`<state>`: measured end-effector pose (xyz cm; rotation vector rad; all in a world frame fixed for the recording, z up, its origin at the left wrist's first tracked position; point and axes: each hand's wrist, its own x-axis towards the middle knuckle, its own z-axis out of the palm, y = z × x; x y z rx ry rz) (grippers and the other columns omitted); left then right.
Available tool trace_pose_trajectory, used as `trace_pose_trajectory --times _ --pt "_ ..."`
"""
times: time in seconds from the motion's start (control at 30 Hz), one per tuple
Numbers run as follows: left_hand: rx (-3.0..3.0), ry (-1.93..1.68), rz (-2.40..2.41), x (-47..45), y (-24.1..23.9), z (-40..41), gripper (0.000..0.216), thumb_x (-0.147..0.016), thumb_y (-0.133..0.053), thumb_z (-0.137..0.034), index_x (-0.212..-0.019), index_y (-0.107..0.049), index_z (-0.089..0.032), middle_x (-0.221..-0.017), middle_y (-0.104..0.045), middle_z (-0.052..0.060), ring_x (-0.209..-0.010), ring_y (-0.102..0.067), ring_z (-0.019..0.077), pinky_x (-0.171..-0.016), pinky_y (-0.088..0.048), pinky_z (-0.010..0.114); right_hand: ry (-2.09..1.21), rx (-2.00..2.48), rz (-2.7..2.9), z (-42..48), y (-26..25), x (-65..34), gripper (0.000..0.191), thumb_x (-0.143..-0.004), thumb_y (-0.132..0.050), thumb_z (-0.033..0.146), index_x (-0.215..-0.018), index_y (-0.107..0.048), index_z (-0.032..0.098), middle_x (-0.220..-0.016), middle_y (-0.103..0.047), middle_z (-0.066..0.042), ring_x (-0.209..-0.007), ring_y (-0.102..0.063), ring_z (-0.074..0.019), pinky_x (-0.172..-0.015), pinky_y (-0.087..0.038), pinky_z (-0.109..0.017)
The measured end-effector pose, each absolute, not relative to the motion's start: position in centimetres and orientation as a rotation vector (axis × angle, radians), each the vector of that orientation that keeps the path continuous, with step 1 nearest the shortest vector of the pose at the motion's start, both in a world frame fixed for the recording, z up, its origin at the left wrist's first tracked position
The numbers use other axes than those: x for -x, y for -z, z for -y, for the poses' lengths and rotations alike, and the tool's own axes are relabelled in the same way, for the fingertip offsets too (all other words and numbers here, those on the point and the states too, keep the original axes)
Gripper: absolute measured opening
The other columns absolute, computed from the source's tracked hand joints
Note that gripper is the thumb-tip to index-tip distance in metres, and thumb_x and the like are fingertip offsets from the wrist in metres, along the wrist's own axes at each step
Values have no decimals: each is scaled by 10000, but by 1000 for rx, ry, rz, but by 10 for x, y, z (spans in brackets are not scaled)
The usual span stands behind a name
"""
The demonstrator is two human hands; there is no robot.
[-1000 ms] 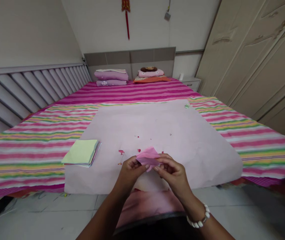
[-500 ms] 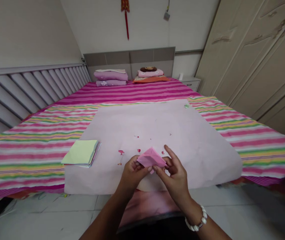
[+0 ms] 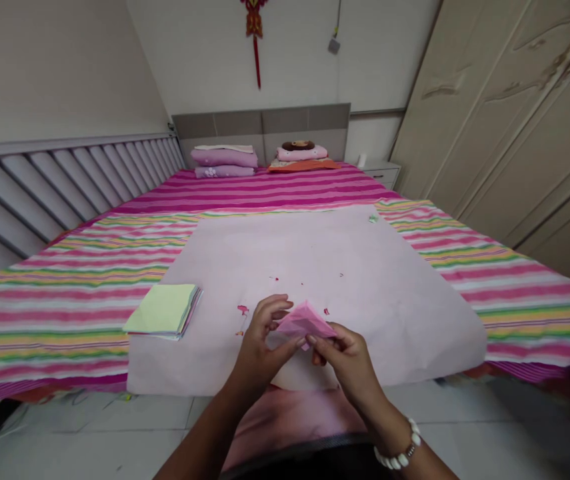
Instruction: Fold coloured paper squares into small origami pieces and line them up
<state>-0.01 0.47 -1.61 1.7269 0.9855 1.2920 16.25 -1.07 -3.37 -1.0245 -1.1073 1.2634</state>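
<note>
A folded piece of pink paper (image 3: 305, 320), peaked at the top, is held above the near part of the white sheet (image 3: 399, 300). My right hand (image 3: 347, 353) pinches its right lower edge between thumb and curled fingers. At the left corner is my left hand (image 3: 267, 337), its thumb on the lower edge. Its upper fingers are raised and bent beside the paper, while other fingertips are partly hidden behind it. A white bead bracelet (image 3: 399, 450) circles my right wrist.
A stack of coloured paper (image 3: 162, 310), pale green on top, lies at the left of the sheet. Small red scraps (image 3: 243, 310) and a green bit (image 3: 373, 219) are scattered about. The striped bed (image 3: 465, 260) carries folded bedding (image 3: 225, 160) at its far end.
My left hand's upper fingers have lifted away from the paper's left side. My right index finger, earlier stretched out, has curled in to the paper. The view has tilted slightly up.
</note>
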Motion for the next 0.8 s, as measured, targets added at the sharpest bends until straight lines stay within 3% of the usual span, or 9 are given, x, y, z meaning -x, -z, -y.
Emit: trace_pose_trajectory --times 0.1,0.3,0.53,0.8 --pt "-1813 -1299 -957 3 13 -6 360 -756 -687 -145 -1076 -578 -270 -1280 -454 80 -1204 -455 237 -944 -399 361 -1273 1030 1101 12 31 -161 238 -694 -745 364 -653 -644 152 -467 -576 21 -450 -494 -105 -471 -382 -223" --pt "-1633 -1300 -847 1 10 -4 126 -764 -662 -121 -845 -601 -195 -1220 -508 93 -1133 -507 213 -895 -418 309 -1273 1013 1102 13 33 -162 170 -703 -722 311 -689 -665 152 -468 -576 26 -446 -496 -103 -470 -383 -221" --pt "-1506 -1253 -786 3 9 -4 150 -752 -650 -83 -850 -636 -196 -879 -633 24 -879 -591 149 -808 -441 262 -1281 992 1123 12 34 -162 145 -708 -710 298 -720 -684 155 -485 -587 21 -454 -504 -104 -471 -391 -220" --pt "-1624 -1191 -819 4 9 -1 158 -737 -625 -35 -674 -673 -172 -1002 -612 71 -954 -599 187 -830 -439 293 -1257 963 1050 13 36 -162 75 -651 -707 222 -710 -698 176 -506 -598 33 -452 -532 -103 -457 -404 -205"
